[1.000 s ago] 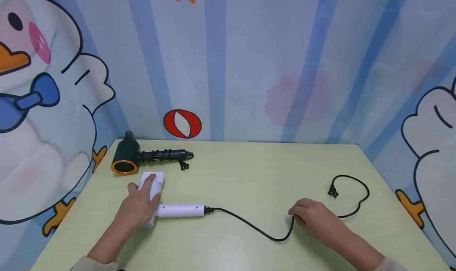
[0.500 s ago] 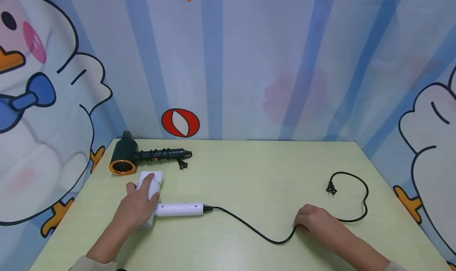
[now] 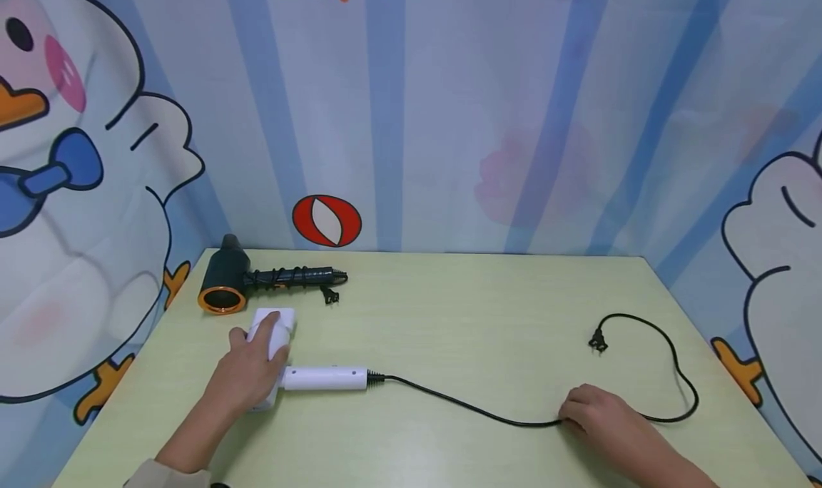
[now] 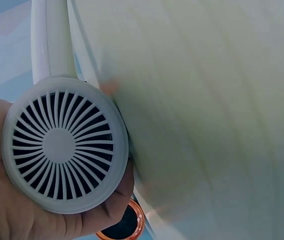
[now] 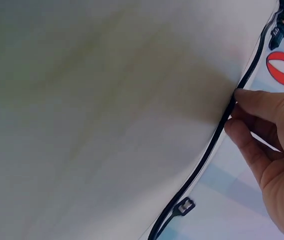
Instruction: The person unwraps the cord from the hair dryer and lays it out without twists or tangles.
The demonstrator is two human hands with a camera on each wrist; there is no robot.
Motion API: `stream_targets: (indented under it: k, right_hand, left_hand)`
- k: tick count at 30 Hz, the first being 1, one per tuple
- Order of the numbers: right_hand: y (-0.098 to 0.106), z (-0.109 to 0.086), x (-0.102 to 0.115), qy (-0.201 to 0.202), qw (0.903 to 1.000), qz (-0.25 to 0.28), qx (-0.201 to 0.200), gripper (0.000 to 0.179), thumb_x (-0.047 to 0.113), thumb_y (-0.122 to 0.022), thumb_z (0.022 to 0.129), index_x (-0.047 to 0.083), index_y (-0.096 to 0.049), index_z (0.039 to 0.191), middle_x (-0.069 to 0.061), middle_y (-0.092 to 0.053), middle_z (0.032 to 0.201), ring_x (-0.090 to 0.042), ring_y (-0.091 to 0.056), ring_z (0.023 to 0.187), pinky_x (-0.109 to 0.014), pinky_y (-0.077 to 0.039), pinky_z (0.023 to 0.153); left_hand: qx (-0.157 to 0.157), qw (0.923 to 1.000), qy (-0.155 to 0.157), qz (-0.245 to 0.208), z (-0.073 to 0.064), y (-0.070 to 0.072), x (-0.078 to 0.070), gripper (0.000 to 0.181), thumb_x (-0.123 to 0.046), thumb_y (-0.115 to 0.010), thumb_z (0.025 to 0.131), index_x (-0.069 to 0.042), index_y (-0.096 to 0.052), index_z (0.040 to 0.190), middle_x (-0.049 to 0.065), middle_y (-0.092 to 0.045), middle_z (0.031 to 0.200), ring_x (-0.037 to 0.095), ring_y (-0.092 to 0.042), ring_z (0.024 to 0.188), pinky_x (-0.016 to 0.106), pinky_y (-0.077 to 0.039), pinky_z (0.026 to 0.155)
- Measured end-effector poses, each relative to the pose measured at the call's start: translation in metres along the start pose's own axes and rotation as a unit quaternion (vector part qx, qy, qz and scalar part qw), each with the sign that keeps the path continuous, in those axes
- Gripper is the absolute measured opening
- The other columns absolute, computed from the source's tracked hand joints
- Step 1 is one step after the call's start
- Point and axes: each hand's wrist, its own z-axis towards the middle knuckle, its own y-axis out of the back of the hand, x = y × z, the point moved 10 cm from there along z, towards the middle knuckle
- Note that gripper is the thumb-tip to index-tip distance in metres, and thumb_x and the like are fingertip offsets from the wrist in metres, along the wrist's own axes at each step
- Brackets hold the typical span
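Observation:
A white hair dryer (image 3: 326, 378) lies on the table with its handle pointing right. My left hand (image 3: 247, 374) grips its head from above; the round slotted vent (image 4: 59, 145) faces the left wrist camera. From the handle's end a black power cord (image 3: 459, 404) runs right across the table in a shallow sag. My right hand (image 3: 606, 424) pinches this cord (image 5: 217, 132) between thumb and fingertips, low over the table. Beyond that hand the cord curves back in a loop to its plug (image 3: 598, 341) at the right.
Behind the left hand lies a dark hair dryer (image 3: 225, 277) with an orange ring, its cord wound round the handle and its plug (image 3: 330, 296) hanging free. The pale table (image 3: 449, 317) ends at a striped blue curtain (image 3: 437, 117) with cartoon ducks.
My right hand has moved right and toward me along the cord. The stretch toward the white hair dryer is straighter, and the loop beyond bulges farther right. My left hand stays put.

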Motion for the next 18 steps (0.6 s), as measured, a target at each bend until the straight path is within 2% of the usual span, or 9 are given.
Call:
stream_targets:
  k: [3, 6, 13, 18]
  right_hand:
    - [-0.003, -0.009, -0.015, -0.043, 0.9986, 0.009, 0.029, 0.025, -0.001, -0.077, 0.082, 0.023, -0.073, 0.088, 0.016, -0.061, 0.088, -0.002, -0.06, 0.081, -0.024, -0.053, 0.069]
    - [-0.002, -0.017, -0.028, -0.069, 0.9969, 0.003, 0.037, 0.026, -0.003, -0.077, 0.082, 0.022, -0.073, 0.087, 0.016, -0.06, 0.087, -0.002, -0.061, 0.078, -0.024, -0.053, 0.068]
    - [0.001, -0.033, -0.058, -0.125, 0.9896, -0.046, 0.054, 0.026, -0.003, -0.079, 0.079, 0.022, -0.072, 0.083, 0.014, -0.059, 0.084, -0.006, -0.062, 0.076, -0.024, -0.053, 0.068]
    - [0.006, -0.047, -0.083, -0.15, 0.9838, -0.081, 0.057, 0.024, -0.001, -0.081, 0.078, 0.02, -0.071, 0.082, 0.011, -0.061, 0.083, -0.012, -0.064, 0.075, -0.027, -0.055, 0.068]
  left_hand:
    - [0.001, 1.0, 0.001, -0.001, -0.001, 0.0, 0.0, 0.071, -0.038, -0.05, 0.104, -0.015, -0.015, 0.162, 0.039, -0.026, 0.132, 0.038, -0.055, 0.079, 0.042, -0.047, 0.06]
    - [0.002, 1.0, 0.001, -0.002, -0.001, -0.001, 0.001, 0.071, -0.038, -0.05, 0.104, -0.015, -0.015, 0.162, 0.038, -0.026, 0.132, 0.038, -0.055, 0.079, 0.042, -0.047, 0.061]
    - [0.003, 1.0, 0.005, -0.003, 0.0, -0.001, 0.001, 0.071, -0.039, -0.05, 0.104, -0.016, -0.014, 0.162, 0.038, -0.027, 0.133, 0.039, -0.055, 0.081, 0.043, -0.047, 0.062]
    - [0.004, 1.0, 0.005, -0.006, -0.001, -0.001, 0.001, 0.071, -0.039, -0.05, 0.104, -0.016, -0.015, 0.162, 0.037, -0.028, 0.131, 0.039, -0.055, 0.082, 0.042, -0.047, 0.061]
